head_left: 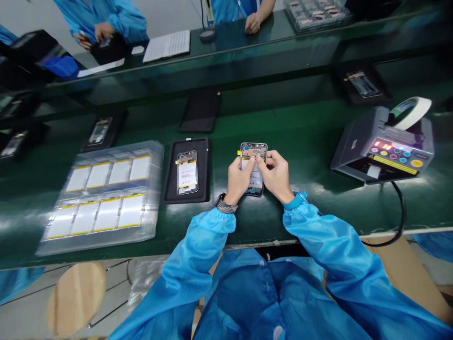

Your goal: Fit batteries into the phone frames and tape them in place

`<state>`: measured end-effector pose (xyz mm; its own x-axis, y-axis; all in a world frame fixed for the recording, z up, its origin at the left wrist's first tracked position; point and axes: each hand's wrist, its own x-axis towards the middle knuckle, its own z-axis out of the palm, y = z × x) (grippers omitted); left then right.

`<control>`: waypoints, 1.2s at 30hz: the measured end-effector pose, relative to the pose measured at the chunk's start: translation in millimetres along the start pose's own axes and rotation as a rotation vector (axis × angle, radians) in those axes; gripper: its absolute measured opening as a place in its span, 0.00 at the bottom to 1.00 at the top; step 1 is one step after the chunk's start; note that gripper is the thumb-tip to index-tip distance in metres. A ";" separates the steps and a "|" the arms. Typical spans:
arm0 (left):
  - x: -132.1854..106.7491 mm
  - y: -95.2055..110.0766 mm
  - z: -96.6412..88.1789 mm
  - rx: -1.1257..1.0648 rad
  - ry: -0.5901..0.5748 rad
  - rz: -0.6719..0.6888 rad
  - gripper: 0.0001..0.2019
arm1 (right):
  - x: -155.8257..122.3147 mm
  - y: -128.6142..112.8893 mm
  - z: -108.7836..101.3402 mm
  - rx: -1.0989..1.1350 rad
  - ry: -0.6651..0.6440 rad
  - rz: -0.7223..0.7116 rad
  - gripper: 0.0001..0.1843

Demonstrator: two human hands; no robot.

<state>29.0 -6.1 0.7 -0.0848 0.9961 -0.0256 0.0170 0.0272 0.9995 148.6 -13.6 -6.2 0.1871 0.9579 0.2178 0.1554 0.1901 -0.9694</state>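
Observation:
Both my hands hold an opened smartphone just above the green bench, its circuit board and white battery facing up. My left hand grips the phone's left edge, and its thumb presses near the top of the battery. On the opposite edge, my right hand is closed, with its thumb on the same area beside the left thumb. A yellow tab sticks out at the phone's upper left. To the left, a second opened phone with a battery lies in a black tray.
A clear plastic tray of several white batteries lies at left. A tape dispenser with a lit display stands at right. Another black tray sits farther back. Co-workers in blue sleeves work across the bench. A wooden stool is below.

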 end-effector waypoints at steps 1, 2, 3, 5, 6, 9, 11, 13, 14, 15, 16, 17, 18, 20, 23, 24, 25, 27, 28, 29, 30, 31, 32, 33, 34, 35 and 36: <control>0.4 0.0 -0.6 -0.014 -0.012 0.015 0.14 | 0.1 -0.6 -0.1 0.025 -0.007 -0.003 0.15; 0.6 0.3 -1.2 -0.017 -0.015 0.032 0.14 | 0.1 -1.4 -0.1 0.045 -0.015 -0.008 0.15; 0.6 1.0 -1.9 -0.012 -0.009 0.048 0.14 | -0.1 -2.2 -0.2 0.056 -0.023 -0.015 0.15; 0.1 2.9 -3.0 0.007 0.010 0.066 0.14 | -0.9 -4.0 -0.4 0.061 -0.039 -0.025 0.15; -0.4 4.1 -3.5 0.014 0.016 0.071 0.15 | -1.4 -4.9 -0.6 0.058 -0.044 -0.031 0.15; -1.8 7.2 -4.6 0.024 0.009 0.093 0.15 | -2.9 -7.3 -1.3 0.036 -0.043 -0.050 0.15; -2.5 8.5 -5.2 0.023 0.000 0.107 0.15 | -3.7 -8.8 -1.7 0.013 -0.036 -0.053 0.14; -3.0 9.1 -5.7 0.030 0.008 0.107 0.15 | -4.3 -10.2 -1.8 -0.006 -0.033 -0.040 0.14; -3.1 9.1 -5.8 0.037 0.018 0.104 0.15 | -4.6 -10.9 -1.6 -0.013 -0.035 -0.031 0.14; -3.3 9.1 -5.8 0.045 0.028 0.102 0.15 | -4.8 -11.5 -1.4 -0.020 -0.038 -0.020 0.14; -3.3 8.9 -5.6 0.051 0.039 0.100 0.14 | -5.0 -12.0 -1.0 -0.024 -0.039 -0.008 0.14; -3.5 8.6 -5.3 0.056 0.049 0.100 0.14 | -5.0 -12.3 -0.6 -0.027 -0.039 0.003 0.15; -3.6 8.3 -4.8 0.058 0.058 0.100 0.13 | -5.0 -12.5 -0.3 -0.029 -0.040 0.013 0.15; -4.2 7.7 -3.2 0.064 0.073 0.101 0.12 | -4.9 -12.4 0.1 -0.028 -0.037 0.025 0.16; -5.2 6.9 -0.6 0.075 0.101 0.097 0.11 | -4.0 -10.9 -0.4 -0.011 -0.042 0.020 0.16; -5.2 6.6 0.0 0.075 0.107 0.095 0.11 | -3.5 -10.0 -0.8 -0.001 -0.046 0.014 0.15; -5.0 6.1 0.4 0.072 0.111 0.093 0.11 | -2.8 -9.1 -1.2 0.009 -0.050 0.008 0.14; -3.6 4.8 0.0 0.057 0.099 0.087 0.11 | -1.1 -7.2 -1.8 0.030 -0.051 0.005 0.14; -2.6 4.0 -0.6 0.045 0.080 0.079 0.12 | -0.3 -6.3 -2.0 0.039 -0.050 0.010 0.14; -1.4 3.2 -1.5 0.031 0.052 0.068 0.13 | 0.4 -5.6 -2.1 0.047 -0.051 0.018 0.14; -0.3 2.4 -2.6 0.017 0.018 0.057 0.14 | 1.0 -5.2 -2.1 0.052 -0.054 0.032 0.15; 0.7 1.7 -3.6 0.006 -0.016 0.049 0.15 | 1.4 -4.9 -2.0 0.053 -0.057 0.047 0.16; 1.3 1.1 -4.6 0.003 -0.046 0.046 0.16 | 1.5 -4.7 -1.9 0.048 -0.055 0.060 0.17; 1.6 0.6 -5.5 0.006 -0.068 0.051 0.17 | 1.6 -4.6 -1.9 0.036 -0.046 0.071 0.18; 1.4 0.2 -6.2 0.015 -0.083 0.065 0.17 | 1.6 -4.3 -2.2 0.021 -0.033 0.076 0.18; 1.1 -0.2 -6.7 0.024 -0.098 0.083 0.17 | 2.0 -3.8 -2.8 0.007 -0.019 0.075 0.19; 0.6 -0.8 -7.2 0.031 -0.115 0.101 0.17 | 2.7 -3.1 -3.8 0.000 -0.005 0.071 0.19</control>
<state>21.7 -6.2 0.1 0.0339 0.9969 0.0714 0.0505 -0.0731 0.9960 152.4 -12.4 -2.1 0.1930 0.9700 0.1482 0.1419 0.1218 -0.9824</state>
